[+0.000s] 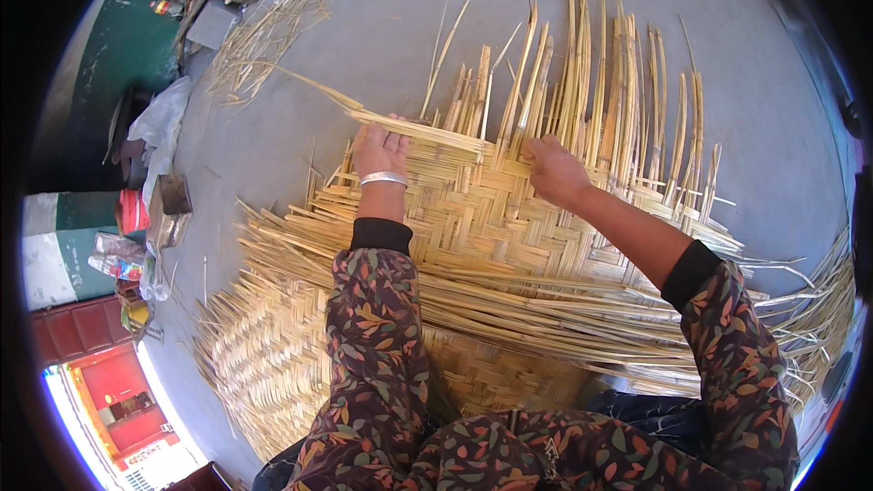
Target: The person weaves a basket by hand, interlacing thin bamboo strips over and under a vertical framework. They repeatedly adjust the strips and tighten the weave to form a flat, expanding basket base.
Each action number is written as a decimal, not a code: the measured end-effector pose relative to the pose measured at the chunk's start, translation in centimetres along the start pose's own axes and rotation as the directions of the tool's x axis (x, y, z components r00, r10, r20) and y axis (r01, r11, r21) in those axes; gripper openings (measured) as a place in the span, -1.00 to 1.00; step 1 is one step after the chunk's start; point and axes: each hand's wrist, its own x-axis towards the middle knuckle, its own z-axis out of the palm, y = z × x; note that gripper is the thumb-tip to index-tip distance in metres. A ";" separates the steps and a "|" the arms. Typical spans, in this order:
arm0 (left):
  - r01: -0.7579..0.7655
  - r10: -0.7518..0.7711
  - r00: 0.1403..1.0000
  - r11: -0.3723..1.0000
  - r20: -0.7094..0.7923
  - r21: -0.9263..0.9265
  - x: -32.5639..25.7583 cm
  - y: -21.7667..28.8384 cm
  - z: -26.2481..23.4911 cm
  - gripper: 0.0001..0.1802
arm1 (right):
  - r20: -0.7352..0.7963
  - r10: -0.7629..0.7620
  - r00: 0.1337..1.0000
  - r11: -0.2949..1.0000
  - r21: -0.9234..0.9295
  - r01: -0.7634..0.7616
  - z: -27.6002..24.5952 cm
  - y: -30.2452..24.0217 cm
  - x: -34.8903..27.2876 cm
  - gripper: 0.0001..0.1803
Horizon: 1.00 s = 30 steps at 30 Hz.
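Observation:
A half-woven mat of split reed lies on the floor before me, its herringbone weave ending in long loose strips at the far side. My left hand is closed round a pale flat reed strip, which runs crosswise over the weave's far edge. The strip's thin tail reaches out to the upper left. My right hand is closed at the same edge, fingers pinched on a reed strip by the base of the upright strips. Its fingertips are partly hidden. A silvery bangle circles my left wrist.
Loose reed strips lie at the far left, and more at the right. A finished-looking woven section spreads at the near left. Plastic bags, a red container and bottles line the left wall.

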 end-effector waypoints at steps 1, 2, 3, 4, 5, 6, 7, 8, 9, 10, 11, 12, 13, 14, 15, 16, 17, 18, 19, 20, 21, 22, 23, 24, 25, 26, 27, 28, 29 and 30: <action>-0.032 0.032 0.999 0.999 -0.011 -0.039 0.1 0.4 0.1 -0.62 | 0.001 -0.008 1.000 1.000 0.003 0.008 0.1 0.3 0.1 -0.72; -0.057 0.057 0.998 0.997 0.006 -0.044 0.1 0.9 0.0 -0.65 | 0.003 -0.016 1.000 1.000 0.006 0.016 0.2 0.4 0.1 -0.72; -0.081 0.082 0.996 0.996 0.022 -0.048 0.1 1.4 0.0 -0.67 | 0.004 -0.025 1.000 1.000 0.011 0.025 0.2 0.4 0.2 -0.73; -0.101 0.103 0.994 0.993 0.039 -0.054 -0.2 1.9 0.3 -0.69 | 0.022 -0.013 1.000 1.000 0.017 0.013 0.2 0.3 0.2 -0.74; -0.112 0.114 0.993 0.992 0.039 -0.051 -0.6 2.3 0.6 -0.69 | 0.040 -0.002 0.999 1.000 0.024 0.001 0.0 0.1 0.2 -0.74; -0.124 0.126 0.991 0.991 0.039 -0.047 -1.1 2.7 0.9 -0.70 | 0.059 0.009 0.998 0.999 0.031 -0.011 -0.1 -0.1 0.3 -0.75; -0.129 0.131 0.990 0.990 0.048 -0.051 -1.9 2.8 1.8 -0.69 | 0.032 -0.020 0.999 0.998 0.060 0.018 -0.3 0.4 0.4 -0.79; -0.140 0.144 0.988 0.988 0.063 -0.060 -2.6 3.1 2.4 -0.69 | 0.009 -0.055 0.998 0.994 0.093 0.054 -0.1 1.0 0.6 -0.83; -0.151 0.156 0.985 0.986 0.079 -0.070 -3.5 3.4 3.0 -0.69 | -0.016 -0.088 0.996 0.988 0.124 0.089 -0.1 1.5 0.9 -0.87; -0.163 0.171 0.981 0.983 0.093 -0.080 -4.3 3.7 3.3 -0.69 | -0.001 -0.063 0.998 0.972 0.225 0.062 -0.5 1.6 1.1 -0.91; -0.190 0.195 0.975 0.980 0.102 -0.061 -4.8 3.8 3.7 -0.70 | 0.015 -0.039 0.999 0.946 0.322 0.032 -0.9 1.7 1.4 -0.92; -0.214 0.218 0.969 0.976 0.113 -0.044 -5.3 3.9 4.0 -0.70 | 0.031 -0.014 0.999 0.910 0.415 0.000 -1.4 1.9 1.7 -0.90; -0.236 0.237 0.964 0.972 0.122 -0.022 -5.8 3.7 4.2 -0.71 | 0.005 -0.017 1.000 0.918 0.396 0.014 -2.2 1.2 1.9 -0.86; -0.270 0.264 0.951 0.963 0.164 0.015 -6.4 3.8 4.1 -0.73 | -0.014 -0.025 1.000 0.923 0.383 0.029 -3.2 -0.8 2.0 -0.82; -0.299 0.284 0.936 0.953 0.209 0.046 -7.2 3.8 4.3 -0.74 | -0.035 -0.029 0.999 0.930 0.364 0.040 -4.4 -2.9 2.0 -0.79; -0.322 0.294 0.921 0.944 0.257 0.073 -7.8 3.4 4.5 -0.75 | 0.012 -0.070 0.997 0.922 0.384 0.060 -5.7 -4.3 2.8 -0.69; -0.354 0.313 0.907 0.929 0.283 0.105 -8.6 3.5 4.6 -0.75 | 0.056 -0.119 0.991 0.907 0.412 0.086 -6.7 -6.4 3.3 -0.59; -0.382 0.328 0.891 0.915 0.313 0.132 -9.2 3.4 4.7 -0.75 | 0.031 -0.158 0.987 0.768 0.632 0.103 -7.2 -8.5 3.0 -0.49; -0.406 0.335 0.876 0.901 0.347 0.153 -10.0 3.1 5.1 -0.75 | -0.010 -0.183 0.983 0.579 0.807 0.116 -7.9 -10.3 2.8 -0.38; -0.434 0.324 0.860 0.871 0.394 0.231 -10.8 2.9 5.4 -0.76 | 0.054 -0.214 0.975 0.480 0.875 0.057 -8.6 -11.6 3.0 -0.33; -0.468 0.312 0.842 0.829 0.441 0.306 -11.8 3.1 5.6 -0.76 | 0.110 -0.257 0.960 0.371 0.929 -0.007 -9.4 -12.9 3.4 -0.27; -0.497 0.290 0.822 0.785 0.490 0.369 -12.6 2.9 5.9 -0.77 | 0.156 -0.317 0.935 0.269 0.961 -0.069 -9.9 -13.7 3.9 -0.32; -0.484 0.252 0.827 0.775 0.503 0.407 -13.1 2.5 6.1 -0.76 | 0.194 -0.378 0.905 0.165 0.976 -0.141 -10.5 -14.2 3.9 -0.38; -0.490 0.243 0.827 0.755 0.508 0.437 -13.2 2.2 6.1 -0.75 | 0.186 -0.363 0.913 0.146 0.979 -0.141 -10.9 -14.3 3.4 -0.43; -0.501 0.241 0.824 0.731 0.512 0.463 -13.3 2.2 6.0 -0.74 | 0.177 -0.355 0.918 0.131 0.982 -0.139 -11.7 -14.7 2.6 -0.48; -0.512 0.241 0.823 0.706 0.514 0.488 -13.2 2.3 5.8 -0.73 | 0.170 -0.348 0.922 0.117 0.984 -0.137 -12.1 -14.8 2.1 -0.52; -0.569 0.271 0.792 0.653 0.548 0.500 -13.0 2.3 5.6 -0.73 | 0.134 -0.300 0.944 0.112 0.988 -0.105 -11.8 -14.7 2.0 -0.56; -0.567 0.270 0.799 0.638 0.538 0.521 -12.8 2.0 5.6 -0.73 | 0.095 -0.252 0.963 0.110 0.992 -0.069 -11.6 -14.3 2.0 -0.60; -0.564 0.270 0.806 0.622 0.527 0.543 -12.5 1.8 5.6 -0.74 | 0.057 -0.205 0.977 0.110 0.993 -0.035 -11.3 -13.9 2.0 -0.63; -0.559 0.271 0.813 0.607 0.515 0.565 -12.3 1.3 5.7 -0.74 | 0.041 -0.215 0.976 0.138 0.990 -0.011 -10.8 -13.5 1.9 -0.66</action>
